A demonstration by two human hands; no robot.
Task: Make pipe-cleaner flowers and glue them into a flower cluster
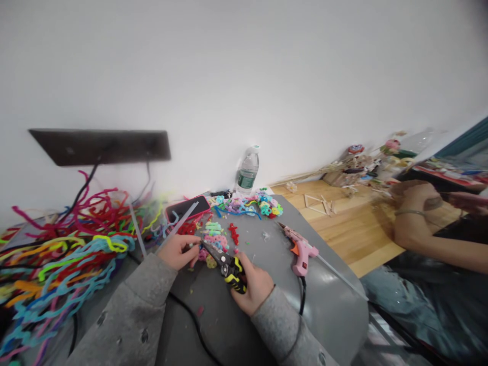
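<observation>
My right hand [254,287] is wrapped round the black and yellow handles of a pair of pliers [214,252]. Their dark jaws point left, up to the fingertips of my left hand [180,251]. Those left fingers are pinched together at the jaw tips; whatever small piece they hold is too small to name. Under and behind the pliers lie small twisted pipe-cleaner shapes [215,239] in pink, green and yellow. A red twisted pipe-cleaner piece [234,234] lies just right of them on the grey table [267,254].
Loose pipe cleaners [76,259] heap up at left. A pink-cased phone [188,208], a water bottle [247,170] and finished-looking coloured pieces [270,204] sit behind. At right lies a pink glue gun [301,251] with its cable. Another person's arm [423,234] rests over the wooden table [354,223].
</observation>
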